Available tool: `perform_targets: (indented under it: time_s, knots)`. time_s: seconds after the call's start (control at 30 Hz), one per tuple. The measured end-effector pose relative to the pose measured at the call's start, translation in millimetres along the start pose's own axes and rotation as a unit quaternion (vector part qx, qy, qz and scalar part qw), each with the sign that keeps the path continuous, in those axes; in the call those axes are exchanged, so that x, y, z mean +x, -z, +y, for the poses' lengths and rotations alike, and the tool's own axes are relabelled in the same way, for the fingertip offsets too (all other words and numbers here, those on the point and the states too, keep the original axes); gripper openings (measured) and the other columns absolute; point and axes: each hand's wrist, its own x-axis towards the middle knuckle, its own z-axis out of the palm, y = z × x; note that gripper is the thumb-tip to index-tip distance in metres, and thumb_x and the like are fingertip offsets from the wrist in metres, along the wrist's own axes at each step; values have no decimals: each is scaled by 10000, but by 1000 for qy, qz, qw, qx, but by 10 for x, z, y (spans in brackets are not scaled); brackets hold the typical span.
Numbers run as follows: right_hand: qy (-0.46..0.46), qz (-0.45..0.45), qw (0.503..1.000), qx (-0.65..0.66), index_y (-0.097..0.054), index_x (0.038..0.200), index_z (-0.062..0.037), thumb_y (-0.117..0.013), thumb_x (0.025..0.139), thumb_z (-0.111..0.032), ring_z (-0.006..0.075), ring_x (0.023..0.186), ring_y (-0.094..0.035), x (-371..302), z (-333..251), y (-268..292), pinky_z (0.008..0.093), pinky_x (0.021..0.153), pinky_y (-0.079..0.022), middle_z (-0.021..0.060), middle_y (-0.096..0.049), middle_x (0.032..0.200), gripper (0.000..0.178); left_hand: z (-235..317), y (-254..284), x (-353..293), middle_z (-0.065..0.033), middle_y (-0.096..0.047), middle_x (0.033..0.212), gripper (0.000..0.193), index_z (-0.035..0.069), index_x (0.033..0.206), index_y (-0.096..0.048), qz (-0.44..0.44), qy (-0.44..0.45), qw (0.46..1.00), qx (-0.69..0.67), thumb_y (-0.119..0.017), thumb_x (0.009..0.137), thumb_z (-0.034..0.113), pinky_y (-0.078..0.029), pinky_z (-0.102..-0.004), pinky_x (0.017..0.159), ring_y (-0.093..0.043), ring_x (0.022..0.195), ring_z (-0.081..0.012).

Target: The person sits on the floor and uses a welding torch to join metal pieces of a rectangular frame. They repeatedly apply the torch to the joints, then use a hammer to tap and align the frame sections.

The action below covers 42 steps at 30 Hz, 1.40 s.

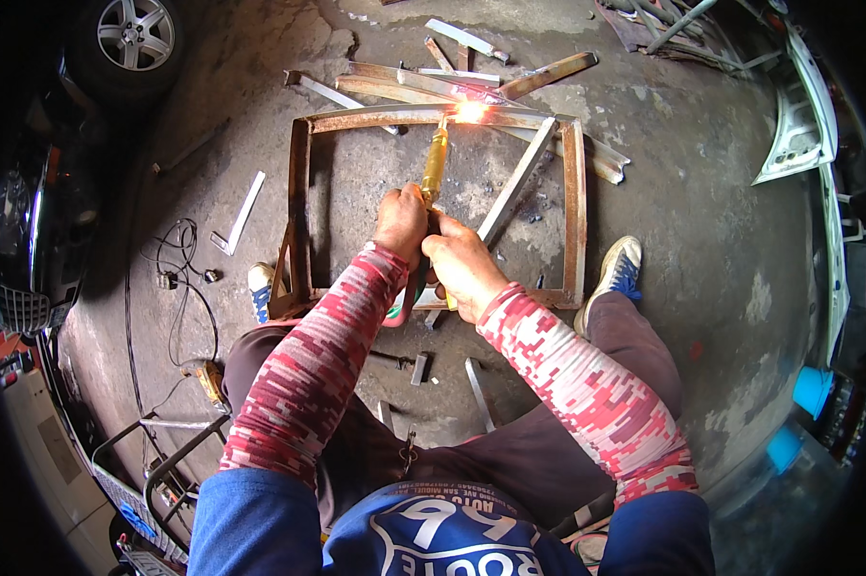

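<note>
A brass-coloured gas torch (pixel 436 168) points away from me, and its tip meets the far bar of a rusty rectangular metal frame (pixel 573 206). At that spot a bright orange-white glow (pixel 470 111) hides the metal under it. My left hand (pixel 400 225) is closed around the torch just behind the brass part. Slightly nearer and to the right, my right hand (pixel 463 265) is closed around the torch's rear end; part of its grip is hidden. A pale metal bar (pixel 519 180) slants across the frame beside the torch.
Loose metal strips (pixel 553 75) lie beyond the frame. My shoes flank it. At left are a tangled black cable (pixel 185 252), an angle piece (pixel 246 213), a yellow power tool (pixel 205 380) and a vehicle wheel (pixel 137 34). A white panel (pixel 799 120) and blue containers (pixel 813 392) stand at right.
</note>
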Motion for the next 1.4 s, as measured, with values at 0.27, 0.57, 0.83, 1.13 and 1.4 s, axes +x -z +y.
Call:
perform_targets:
  time_s: [0.27, 0.57, 0.83, 1.13, 1.4]
  knots:
    - [4, -3, 1000, -5, -481, 1391, -168, -427, 857, -77, 70, 549, -456, 1, -9, -12, 234, 422, -332, -23, -516, 768, 544, 51, -4, -57, -177, -573, 848, 343, 10, 972, -569, 13, 31, 998, -53, -352, 946, 274, -464, -426, 731, -585, 797, -323]
    - [7, -5, 1000, -3, -478, 1394, -171, -432, 857, -76, 66, 554, -444, 3, -14, -19, 231, 424, -334, -25, -506, 774, 547, -107, 0, 83, -143, -549, 784, 325, 25, 938, -571, 5, -53, 998, -38, -387, 942, 292, -461, -420, 697, -560, 731, -279]
    - [9, -3, 1000, 7, -487, 1386, -174, -440, 852, -77, 71, 569, -443, -8, -34, -32, 238, 432, -340, -26, -499, 781, 544, 71, 7, -74, -131, -580, 809, 328, 13, 963, -589, 3, 37, 995, -97, -392, 931, 273, -461, -402, 664, -559, 711, -248]
    - [11, -8, 1000, 17, -499, 1371, -171, -447, 850, -79, 70, 570, -440, -31, -56, -45, 236, 438, -345, -31, -495, 773, 531, 48, 18, -25, -101, -557, 787, 322, 22, 946, -578, -10, 45, 993, -113, -387, 939, 281, -454, -397, 632, -538, 677, -218]
    - [14, -7, 1000, 8, -485, 1378, -167, -456, 860, -89, 62, 574, -435, -35, -62, -33, 235, 433, -342, -36, -495, 773, 524, 108, -8, -80, -77, -539, 761, 316, 35, 944, -568, 4, 77, 984, -160, -392, 951, 298, -444, -380, 590, -525, 645, -195]
